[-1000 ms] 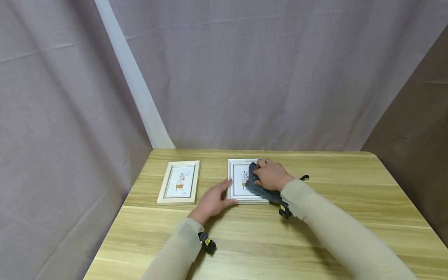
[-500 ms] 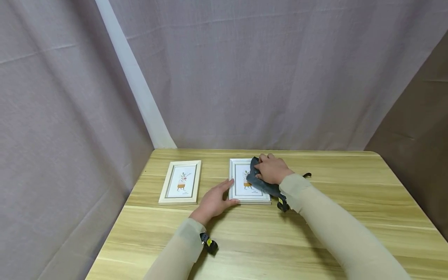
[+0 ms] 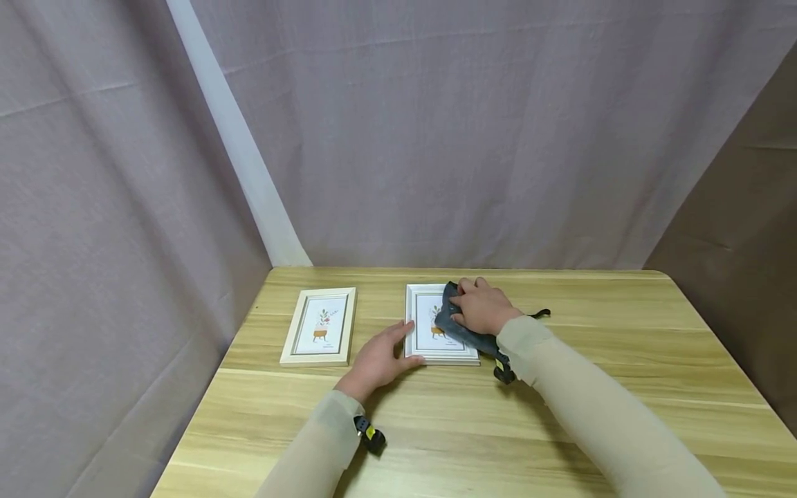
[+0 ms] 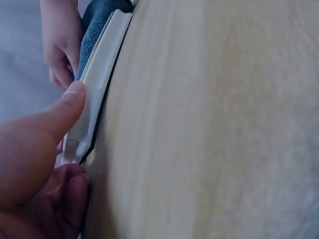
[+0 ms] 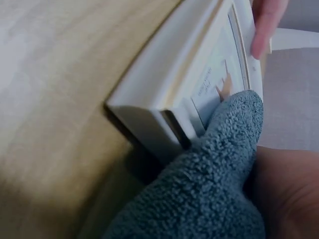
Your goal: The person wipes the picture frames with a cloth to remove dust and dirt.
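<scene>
A white picture frame (image 3: 442, 359) with a potted-plant print lies flat on the wooden table. My left hand (image 3: 379, 356) grips its near left corner; the left wrist view has the thumb (image 4: 70, 107) on the frame's side and fingers curled by the corner. A dark grey-blue terry cloth (image 3: 467, 337) is bunched in my right hand (image 3: 484, 309), which presses it onto the right part of the print. The cloth (image 5: 214, 179) hangs over the frame's right edge in the right wrist view and hides that side of the picture.
A cream picture frame (image 3: 289, 342) with a similar plant print lies to the left. A thin dark strap (image 3: 543, 313) sticks out beyond the right wrist. Grey curtains (image 3: 436, 152) stand behind the table's far edge (image 3: 585, 270).
My right hand has slid the cloth a little toward the far edge of the white frame, uncovering more of the print's lower right. The left hand keeps its grip on the corner.
</scene>
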A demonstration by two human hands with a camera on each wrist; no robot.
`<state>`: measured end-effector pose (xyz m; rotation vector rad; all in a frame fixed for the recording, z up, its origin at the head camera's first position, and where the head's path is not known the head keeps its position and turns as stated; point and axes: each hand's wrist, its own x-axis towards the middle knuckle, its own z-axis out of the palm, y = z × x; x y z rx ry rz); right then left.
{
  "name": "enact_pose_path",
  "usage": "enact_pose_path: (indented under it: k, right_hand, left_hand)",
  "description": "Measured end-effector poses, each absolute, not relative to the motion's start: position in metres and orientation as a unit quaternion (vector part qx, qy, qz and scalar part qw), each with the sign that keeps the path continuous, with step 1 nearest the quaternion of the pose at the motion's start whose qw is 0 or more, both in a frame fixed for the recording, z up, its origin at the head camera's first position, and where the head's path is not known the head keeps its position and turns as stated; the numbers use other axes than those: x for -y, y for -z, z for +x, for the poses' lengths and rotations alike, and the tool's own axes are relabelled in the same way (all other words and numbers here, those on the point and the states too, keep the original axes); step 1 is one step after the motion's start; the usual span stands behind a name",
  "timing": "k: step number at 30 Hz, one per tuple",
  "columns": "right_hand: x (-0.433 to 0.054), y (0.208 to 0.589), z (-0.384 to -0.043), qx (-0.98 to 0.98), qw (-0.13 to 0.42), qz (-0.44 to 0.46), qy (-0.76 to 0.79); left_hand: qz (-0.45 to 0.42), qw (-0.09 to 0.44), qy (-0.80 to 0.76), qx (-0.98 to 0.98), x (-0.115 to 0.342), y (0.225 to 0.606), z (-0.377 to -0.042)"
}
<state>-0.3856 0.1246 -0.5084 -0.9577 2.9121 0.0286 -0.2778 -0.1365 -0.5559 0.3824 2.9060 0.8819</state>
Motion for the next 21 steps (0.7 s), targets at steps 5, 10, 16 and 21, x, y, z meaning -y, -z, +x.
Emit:
enact_pose_path:
  k: [5,10,16,21]
  right_hand:
    - [-0.125,0.516,-0.381,-0.947,0.023,-0.319,-0.022]
    - [-0.128,0.515,-0.373,-0.946,0.024,-0.323,-0.024]
    - [-0.132,0.517,-0.365,-0.941,0.017,-0.336,-0.03]
    - [-0.133,0.52,-0.359,-0.938,0.002,-0.346,-0.033]
  left_hand:
    - [0.122,0.038,-0.283,-0.951,0.136,0.557,-0.278]
    - [0.122,0.034,-0.289,-0.949,0.136,0.555,-0.277]
    - [0.122,0.034,-0.293,-0.948,0.134,0.553,-0.277]
    - [0.126,0.031,-0.291,-0.948,0.135,0.553,-0.277]
